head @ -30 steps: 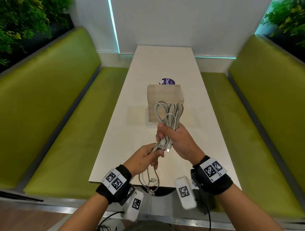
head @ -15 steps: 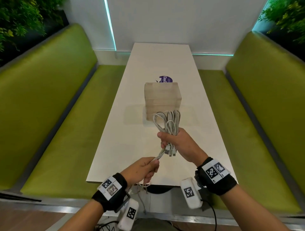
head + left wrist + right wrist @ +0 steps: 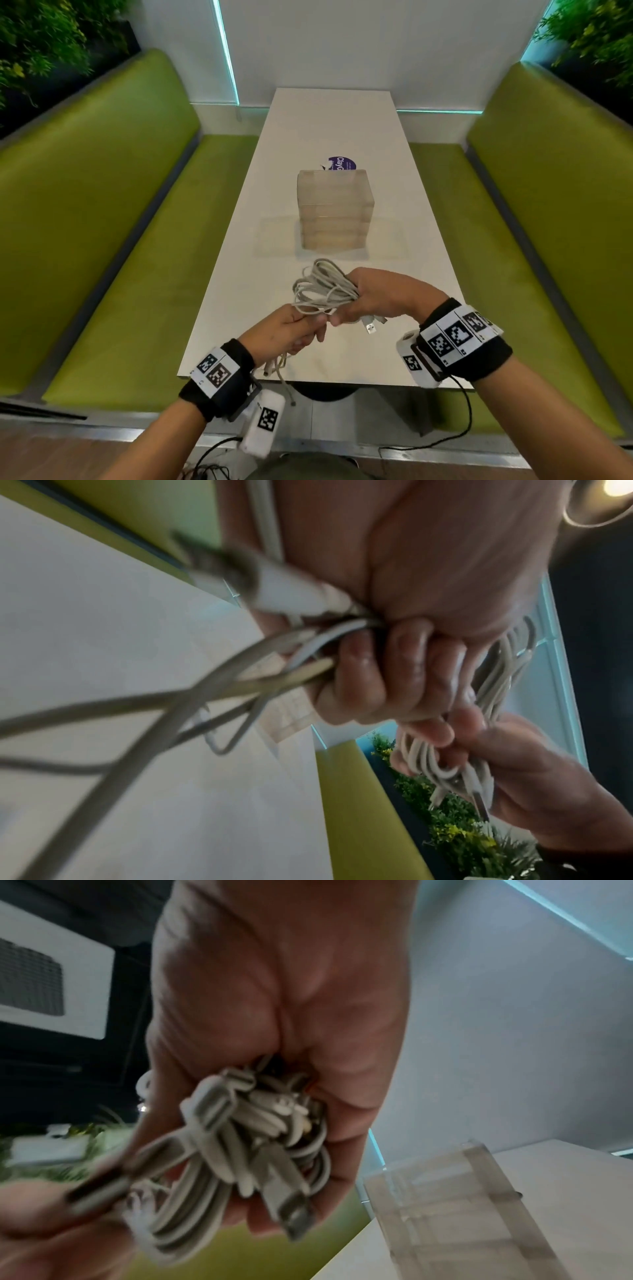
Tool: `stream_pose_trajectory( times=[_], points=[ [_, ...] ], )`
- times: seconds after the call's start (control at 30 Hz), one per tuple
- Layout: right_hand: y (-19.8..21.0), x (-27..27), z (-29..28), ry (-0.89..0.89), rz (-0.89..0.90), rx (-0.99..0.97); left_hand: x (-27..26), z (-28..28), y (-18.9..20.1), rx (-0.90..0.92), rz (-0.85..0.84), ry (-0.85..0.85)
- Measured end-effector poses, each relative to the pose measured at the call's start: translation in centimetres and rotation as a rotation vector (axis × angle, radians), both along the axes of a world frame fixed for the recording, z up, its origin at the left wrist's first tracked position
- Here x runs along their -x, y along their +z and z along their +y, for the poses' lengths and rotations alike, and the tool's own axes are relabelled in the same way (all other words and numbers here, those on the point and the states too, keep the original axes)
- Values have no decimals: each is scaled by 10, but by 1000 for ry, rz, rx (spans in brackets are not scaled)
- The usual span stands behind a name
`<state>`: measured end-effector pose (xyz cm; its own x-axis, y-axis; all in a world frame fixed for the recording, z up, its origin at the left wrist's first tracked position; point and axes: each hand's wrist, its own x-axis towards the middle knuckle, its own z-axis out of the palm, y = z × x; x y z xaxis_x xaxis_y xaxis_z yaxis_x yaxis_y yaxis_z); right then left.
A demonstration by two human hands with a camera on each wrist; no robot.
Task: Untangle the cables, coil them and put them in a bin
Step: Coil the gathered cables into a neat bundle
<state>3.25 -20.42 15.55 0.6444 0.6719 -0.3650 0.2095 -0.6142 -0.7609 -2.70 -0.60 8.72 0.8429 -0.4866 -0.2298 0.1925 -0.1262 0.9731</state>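
Note:
My right hand (image 3: 359,301) grips a coiled bundle of white cables (image 3: 322,289) above the near part of the white table (image 3: 342,130), its loops pointing left. USB plugs (image 3: 371,325) stick out under the fist. The right wrist view shows the same bundle (image 3: 240,1137) packed in my palm. My left hand (image 3: 298,330) holds the loose cable ends (image 3: 277,368) just left of the bundle, fingers curled round them (image 3: 377,674). The tails hang over the table's near edge. A clear plastic bin (image 3: 334,205) stands at mid table, beyond both hands.
Green upholstered benches (image 3: 120,240) run along both sides of the table. A purple round sticker (image 3: 342,163) lies behind the bin. A flat clear lid or sheet (image 3: 274,236) lies beside the bin's left base. Plants fill the upper corners.
My right hand has turned the bundle from upright to lying sideways, loops now pointing left, and lowered it. My left hand has come up close to the bundle with the loose ends.

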Motion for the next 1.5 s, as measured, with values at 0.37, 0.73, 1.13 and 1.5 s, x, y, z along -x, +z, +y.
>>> stream_pose_trajectory(
  times=[0.37, 0.73, 1.13, 1.5],
  points=[
    [8, -4, -3, 149, -214, 193, -8, 4, 8, 42, -8, -167],
    [21, 3, 22, 471, -464, 580, -14, -12, 36, -74, 210, -227],
    [11, 0, 18, 416, -51, 411, -10, -11, 27, -203, 64, -219],
    [28, -22, -5, 206, -213, 347, -9, -1, 1, -34, 6, -10]
  ],
)
